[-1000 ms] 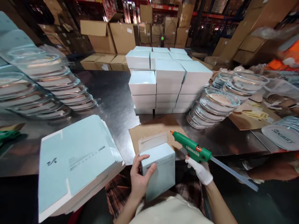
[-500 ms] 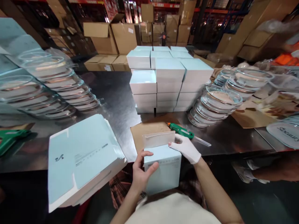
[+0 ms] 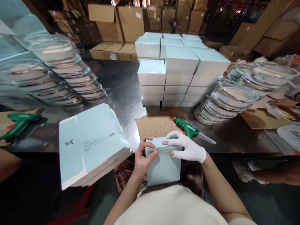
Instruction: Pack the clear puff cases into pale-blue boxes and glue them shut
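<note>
Bare left hand [image 3: 142,156] gripping pale blue box [image 3: 163,165] at table edge, w/ thumb on its front. Gloved right hand [image 3: 187,148] flat across closed top flap, fingers spread. Best pressed evenly along seam, box braced, green glue gun [image 3: 187,128] left lying on cardboard sheet [image 3: 154,125].

The person wears a pale cream top, seen at the bottom edge of the view, with short sleeves that leave both forearms bare. Of the 2 hands, the right hand [image 3: 187,148] is covered by a thin white knitted glove [image 3: 191,150] ending at the wrist, snug on every finger. The left hand [image 3: 142,157] is bare, without glove, ring or watch. Below the top shows dark plaid cloth [image 3: 124,175] with reddish and pale lines.
</note>
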Action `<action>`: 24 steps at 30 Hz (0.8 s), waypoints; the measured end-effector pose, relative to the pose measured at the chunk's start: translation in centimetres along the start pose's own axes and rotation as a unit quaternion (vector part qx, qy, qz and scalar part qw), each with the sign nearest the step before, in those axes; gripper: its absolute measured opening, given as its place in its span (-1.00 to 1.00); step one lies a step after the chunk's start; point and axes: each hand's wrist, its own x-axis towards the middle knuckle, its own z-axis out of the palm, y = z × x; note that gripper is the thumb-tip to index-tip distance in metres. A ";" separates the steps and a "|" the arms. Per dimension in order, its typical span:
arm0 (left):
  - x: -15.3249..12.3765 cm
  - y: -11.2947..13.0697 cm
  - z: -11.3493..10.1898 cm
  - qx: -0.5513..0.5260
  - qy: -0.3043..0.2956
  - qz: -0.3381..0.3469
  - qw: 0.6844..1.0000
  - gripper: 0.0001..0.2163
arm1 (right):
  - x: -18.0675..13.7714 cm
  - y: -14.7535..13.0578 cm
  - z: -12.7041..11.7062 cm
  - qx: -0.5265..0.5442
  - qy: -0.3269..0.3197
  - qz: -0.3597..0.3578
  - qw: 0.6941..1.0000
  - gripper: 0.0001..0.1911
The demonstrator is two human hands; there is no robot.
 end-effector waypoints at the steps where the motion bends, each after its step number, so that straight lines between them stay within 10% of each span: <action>1: -0.1 0.0 0.0 -0.001 0.000 -0.008 1.000 -0.66 | 0.2 0.0 0.1 -0.005 -0.005 -0.006 1.000 -0.57; 6: -0.6 -0.2 0.3 -0.029 0.014 -0.069 0.997 -0.63 | -0.4 0.5 0.8 0.020 -0.014 0.013 1.000 -0.60; 14: 0.9 0.5 1.5 -0.047 0.038 -0.109 0.992 -0.61 | -1.2 2.1 4.8 0.054 0.258 0.058 0.963 -0.76; 17: 2.5 1.4 1.7 -0.043 0.064 -0.110 0.991 -0.59 | -1.8 2.2 4.6 0.043 0.315 0.084 0.944 -0.37; 20: 4.1 2.4 1.8 -0.076 0.152 -0.152 0.974 -0.52 | -3.7 1.1 4.4 -0.078 0.364 0.041 0.927 -0.03; 24: 5.6 3.3 2.1 -0.172 0.168 -0.228 0.944 -0.37 | -5.7 -0.5 5.5 -0.424 0.255 -0.120 0.861 -0.57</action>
